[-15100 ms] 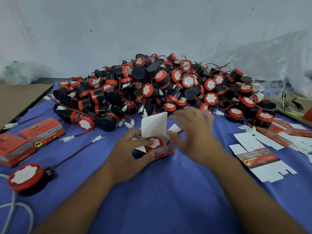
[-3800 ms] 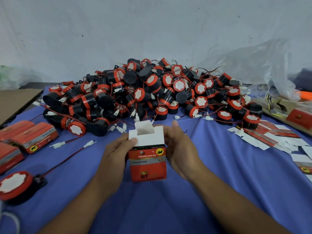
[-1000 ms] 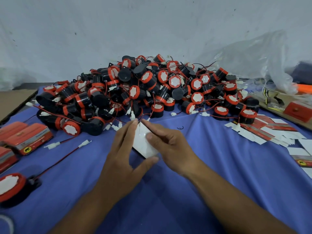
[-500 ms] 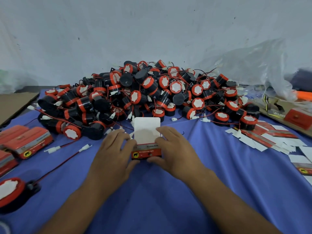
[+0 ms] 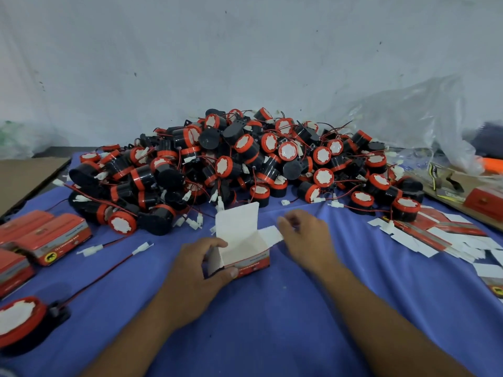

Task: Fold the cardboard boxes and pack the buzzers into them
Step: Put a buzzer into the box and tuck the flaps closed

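Note:
A small red cardboard box [image 5: 249, 263] with a white inside stands open on the blue cloth, its lid flap up and a side flap sticking out to the right. My left hand [image 5: 198, 270] grips its left side, thumb on the front edge. My right hand [image 5: 304, 236] hovers just right of the box with loosely bent fingers near the side flap, holding nothing. A large pile of black and red buzzers [image 5: 245, 164] with red wires lies right behind the box.
Closed red boxes [image 5: 51, 238] sit at the left, with a single buzzer [image 5: 20, 321] at the near left. Flat unfolded box blanks [image 5: 435, 238] lie at the right. A clear plastic bag [image 5: 424, 118] and brown cardboard [image 5: 468, 197] are at the far right.
The box has been opened up and set upright with its top open. My right hand has come off the box and shifted right; my left hand still holds the box's left side.

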The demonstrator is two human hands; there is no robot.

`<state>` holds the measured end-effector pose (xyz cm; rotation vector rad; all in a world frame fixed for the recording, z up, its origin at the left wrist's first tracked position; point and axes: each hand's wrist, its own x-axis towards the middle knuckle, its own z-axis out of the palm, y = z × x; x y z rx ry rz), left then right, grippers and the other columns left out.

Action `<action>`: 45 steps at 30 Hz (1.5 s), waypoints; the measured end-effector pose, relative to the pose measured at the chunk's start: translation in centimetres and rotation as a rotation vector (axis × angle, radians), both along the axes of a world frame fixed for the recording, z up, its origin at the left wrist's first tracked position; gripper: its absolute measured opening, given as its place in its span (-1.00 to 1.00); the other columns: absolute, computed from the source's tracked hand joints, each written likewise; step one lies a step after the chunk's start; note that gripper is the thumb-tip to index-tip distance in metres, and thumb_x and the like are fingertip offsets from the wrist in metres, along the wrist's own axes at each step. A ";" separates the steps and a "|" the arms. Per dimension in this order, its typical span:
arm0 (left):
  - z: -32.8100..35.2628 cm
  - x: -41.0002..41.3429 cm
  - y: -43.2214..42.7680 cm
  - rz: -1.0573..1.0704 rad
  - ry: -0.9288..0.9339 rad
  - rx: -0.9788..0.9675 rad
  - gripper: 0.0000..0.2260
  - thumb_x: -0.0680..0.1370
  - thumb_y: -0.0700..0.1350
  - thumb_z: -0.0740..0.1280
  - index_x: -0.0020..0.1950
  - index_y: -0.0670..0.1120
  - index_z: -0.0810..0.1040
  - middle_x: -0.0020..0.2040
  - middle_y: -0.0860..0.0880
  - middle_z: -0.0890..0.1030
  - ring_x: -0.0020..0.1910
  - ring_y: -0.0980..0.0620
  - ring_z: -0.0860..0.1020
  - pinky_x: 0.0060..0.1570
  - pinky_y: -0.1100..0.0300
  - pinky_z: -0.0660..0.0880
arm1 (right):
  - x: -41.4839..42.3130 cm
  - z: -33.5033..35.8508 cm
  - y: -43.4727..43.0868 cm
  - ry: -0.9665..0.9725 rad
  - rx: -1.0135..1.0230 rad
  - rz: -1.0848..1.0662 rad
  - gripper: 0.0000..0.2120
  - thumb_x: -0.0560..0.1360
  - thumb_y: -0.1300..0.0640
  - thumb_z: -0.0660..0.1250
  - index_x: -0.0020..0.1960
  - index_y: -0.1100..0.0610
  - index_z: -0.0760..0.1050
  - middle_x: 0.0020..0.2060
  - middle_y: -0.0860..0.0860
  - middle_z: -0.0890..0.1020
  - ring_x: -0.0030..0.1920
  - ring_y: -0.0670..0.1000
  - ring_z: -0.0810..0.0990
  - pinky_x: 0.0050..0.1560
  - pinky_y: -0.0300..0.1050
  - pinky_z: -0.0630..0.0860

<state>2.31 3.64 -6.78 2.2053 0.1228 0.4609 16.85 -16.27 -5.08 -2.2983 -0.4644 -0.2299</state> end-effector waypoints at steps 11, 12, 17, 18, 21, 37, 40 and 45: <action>-0.6 0.3 0.3 -0.066 -0.047 0.039 -0.56 0.48 0.05 0.47 0.21 0.34 0.31 0.26 0.45 0.34 0.21 0.45 0.32 0.18 0.52 0.27 | 13.0 -1.7 0.2 -0.023 -0.305 -0.261 -0.26 0.51 -0.02 0.41 0.55 0.14 0.14 0.33 0.32 0.32 0.31 0.37 0.32 0.33 0.20 0.29; -0.7 0.4 0.3 -0.071 -0.042 0.035 -0.55 0.48 0.07 0.47 0.21 0.36 0.30 0.26 0.48 0.33 0.22 0.45 0.32 0.19 0.49 0.29 | 13.3 -1.8 0.3 -0.016 -0.285 -0.290 -0.29 0.51 -0.02 0.42 0.53 0.14 0.16 0.31 0.34 0.34 0.29 0.37 0.33 0.33 0.21 0.30; -1.0 0.6 0.4 -0.069 -0.068 0.031 -0.52 0.46 0.09 0.47 0.21 0.38 0.28 0.23 0.54 0.30 0.22 0.58 0.24 0.11 0.65 0.21 | 12.8 -2.1 0.4 -0.190 -0.179 -0.309 -0.52 0.46 0.07 0.48 0.27 0.15 0.36 0.16 0.23 0.53 0.15 0.32 0.44 0.11 0.15 0.43; -1.0 0.6 0.4 -0.065 -0.071 0.021 -0.52 0.46 0.09 0.48 0.20 0.38 0.28 0.22 0.53 0.31 0.22 0.57 0.25 0.09 0.65 0.22 | 12.1 -2.0 0.4 -0.198 -0.083 -0.292 -0.57 0.46 0.05 0.49 0.21 0.13 0.37 0.07 0.17 0.57 0.10 0.28 0.48 0.04 0.11 0.47; -1.0 0.6 0.3 -0.073 -0.077 0.000 -0.54 0.44 0.09 0.49 0.17 0.37 0.30 0.19 0.55 0.32 0.19 0.50 0.31 0.02 0.60 0.30 | 9.3 -0.5 0.1 -0.083 0.408 -0.193 -0.68 0.51 0.01 0.44 0.12 0.00 0.33 -0.14 -0.02 0.58 -0.02 0.16 0.60 -0.18 -0.06 0.46; -0.7 0.0 0.3 -0.178 -0.042 -0.042 -0.55 0.43 0.16 0.49 0.24 0.32 0.38 0.19 0.45 0.45 0.19 0.41 0.44 0.05 0.56 0.37 | -6.8 3.6 -0.1 -0.233 0.170 0.657 -0.61 0.56 0.22 0.40 0.35 0.05 0.42 0.31 -0.13 0.49 0.31 -0.08 0.50 0.22 -0.19 0.48; -0.6 0.2 0.3 -0.177 -0.063 -0.054 -0.56 0.43 0.12 0.50 0.25 0.24 0.42 0.15 0.38 0.51 0.14 0.34 0.51 0.04 0.51 0.41 | -6.3 3.0 -0.9 -0.306 -0.053 0.740 -0.58 0.52 0.41 0.31 0.33 0.13 0.51 0.43 -0.09 0.39 0.38 -0.18 0.40 0.27 -0.30 0.43; -0.5 0.1 0.4 -0.227 -0.051 -0.105 -0.58 0.43 0.09 0.51 0.24 0.19 0.46 0.15 0.27 0.56 0.13 0.25 0.54 0.03 0.42 0.47 | -5.6 3.1 -1.3 -0.285 -0.167 0.744 -0.48 0.42 0.52 0.19 0.26 0.15 0.59 0.42 0.04 0.40 0.35 -0.01 0.45 0.21 -0.19 0.45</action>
